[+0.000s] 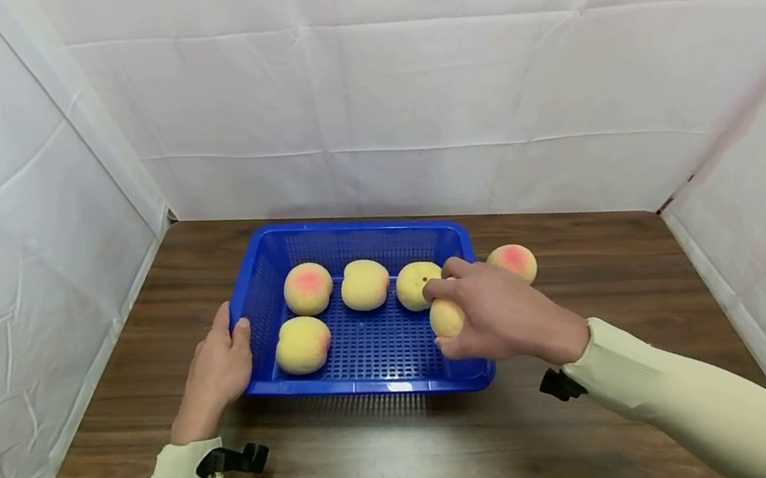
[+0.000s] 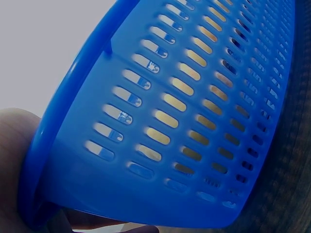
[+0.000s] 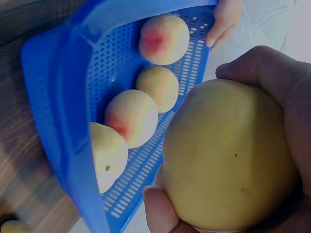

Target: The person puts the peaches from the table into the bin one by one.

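Observation:
My left hand grips the left end of a blue plastic basket, with the thumb at its rim. In the left wrist view, part of that hand shows beside the rim of the slotted basket wall. My right hand holds a yellow peach over the basket's right end. Fingers and thumb wrap round this peach in the right wrist view. Several other peaches lie in the basket, among them a red-topped peach at the back left and a yellow peach in front of it.
Another peach, with a red blush, lies on the brown wooden table just right of the basket, partly behind my right hand. White sheeting hangs along the back and both sides of the table.

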A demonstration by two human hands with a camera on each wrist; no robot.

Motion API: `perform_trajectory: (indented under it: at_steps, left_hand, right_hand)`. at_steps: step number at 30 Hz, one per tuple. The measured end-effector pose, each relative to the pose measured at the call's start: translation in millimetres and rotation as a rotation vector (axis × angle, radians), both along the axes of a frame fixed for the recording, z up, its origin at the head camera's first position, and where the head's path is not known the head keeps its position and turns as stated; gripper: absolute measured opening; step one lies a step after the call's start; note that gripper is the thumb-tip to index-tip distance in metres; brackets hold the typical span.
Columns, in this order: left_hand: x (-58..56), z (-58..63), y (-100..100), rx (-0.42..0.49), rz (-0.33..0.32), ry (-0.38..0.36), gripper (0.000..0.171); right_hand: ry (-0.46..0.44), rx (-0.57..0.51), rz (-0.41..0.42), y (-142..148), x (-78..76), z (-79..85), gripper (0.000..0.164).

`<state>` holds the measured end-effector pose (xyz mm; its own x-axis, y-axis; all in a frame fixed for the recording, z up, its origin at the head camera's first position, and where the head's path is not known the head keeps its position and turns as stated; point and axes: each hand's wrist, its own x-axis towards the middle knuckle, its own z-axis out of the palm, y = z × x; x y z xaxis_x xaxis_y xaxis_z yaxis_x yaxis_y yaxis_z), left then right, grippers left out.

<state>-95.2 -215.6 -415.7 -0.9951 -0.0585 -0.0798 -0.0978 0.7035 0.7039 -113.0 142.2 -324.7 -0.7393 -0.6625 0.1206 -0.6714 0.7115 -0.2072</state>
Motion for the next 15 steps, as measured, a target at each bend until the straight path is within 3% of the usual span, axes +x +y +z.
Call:
perform_trajectory:
  at_steps: [7,15]
  left_hand:
    - [0.6,0.2,1,0.005,-0.003,-0.007,0.053]
    - [0.6,0.2,0,0.01,-0.002,-0.01,0.053]
  right_hand:
    - [-0.042,0.05,-0.009,-17,-5.3,3.3,0.034]
    - [-0.066,0.066,0.052,-36,-12.3,3.1,0.032]
